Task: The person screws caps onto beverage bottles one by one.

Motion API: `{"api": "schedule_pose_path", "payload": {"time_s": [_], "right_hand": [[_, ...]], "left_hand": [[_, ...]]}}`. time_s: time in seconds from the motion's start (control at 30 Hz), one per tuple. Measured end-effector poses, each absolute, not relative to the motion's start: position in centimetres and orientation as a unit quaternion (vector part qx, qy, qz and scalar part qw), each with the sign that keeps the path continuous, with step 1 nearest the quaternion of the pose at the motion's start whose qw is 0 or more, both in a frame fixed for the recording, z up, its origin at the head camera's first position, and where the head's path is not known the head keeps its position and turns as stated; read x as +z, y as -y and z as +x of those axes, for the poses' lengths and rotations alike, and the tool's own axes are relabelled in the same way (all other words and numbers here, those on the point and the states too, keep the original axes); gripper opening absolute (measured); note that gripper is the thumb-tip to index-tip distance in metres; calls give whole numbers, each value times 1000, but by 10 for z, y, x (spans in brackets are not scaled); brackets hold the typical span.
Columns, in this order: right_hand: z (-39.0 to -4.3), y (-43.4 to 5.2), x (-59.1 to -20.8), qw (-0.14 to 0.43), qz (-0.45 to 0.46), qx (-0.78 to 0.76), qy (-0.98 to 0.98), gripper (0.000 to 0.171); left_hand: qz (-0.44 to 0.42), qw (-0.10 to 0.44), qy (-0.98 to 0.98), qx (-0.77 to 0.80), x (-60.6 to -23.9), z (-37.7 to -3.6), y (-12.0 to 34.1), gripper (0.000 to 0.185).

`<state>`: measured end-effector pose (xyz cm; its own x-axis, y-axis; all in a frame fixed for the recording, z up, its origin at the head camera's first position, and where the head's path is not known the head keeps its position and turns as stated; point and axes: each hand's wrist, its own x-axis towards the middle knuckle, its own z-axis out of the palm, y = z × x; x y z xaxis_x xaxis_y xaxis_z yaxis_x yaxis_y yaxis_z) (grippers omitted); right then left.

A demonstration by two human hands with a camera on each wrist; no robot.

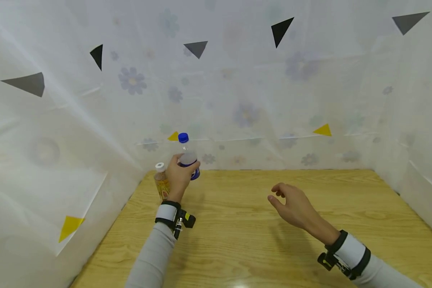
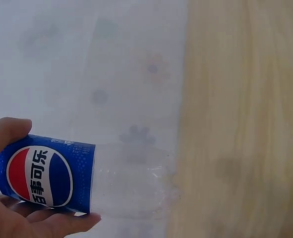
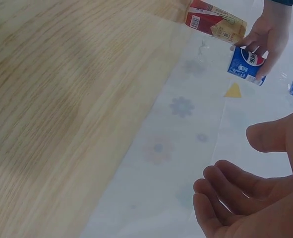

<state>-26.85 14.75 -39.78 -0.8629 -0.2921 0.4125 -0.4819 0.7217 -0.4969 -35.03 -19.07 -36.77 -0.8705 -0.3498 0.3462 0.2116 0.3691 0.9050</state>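
Observation:
My left hand (image 1: 179,175) grips a clear plastic Pepsi bottle (image 1: 189,157) with a blue cap and a blue label, thumb on one side and fingers on the other. In the left wrist view the label of the Pepsi bottle (image 2: 47,173) shows between thumb and fingers, its clear base pointing toward the wooden table. Just left of that hand stands a second bottle (image 1: 161,182) with a white cap and a yellow-red label, partly hidden by the hand. Over the right half of the table, my right hand (image 1: 293,206) hangs with loosely curled fingers and holds nothing.
The wooden table (image 1: 230,240) runs back to a whitish flowered sheet (image 1: 245,92), which also hangs along both sides. Black, grey and yellow triangles are stuck to the sheet. A strapped camera (image 1: 186,219) sits on the left wrist, another (image 1: 329,260) on the right.

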Motion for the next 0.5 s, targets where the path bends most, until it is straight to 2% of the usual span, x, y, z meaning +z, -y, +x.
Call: {"api": "schedule_pose_path", "payload": {"time_s": [0.5], "right_hand": [[-269, -148, -400, 145, 213, 302, 918, 29]], "left_hand": [[107, 250, 831, -484, -421, -353, 203, 65]]}}
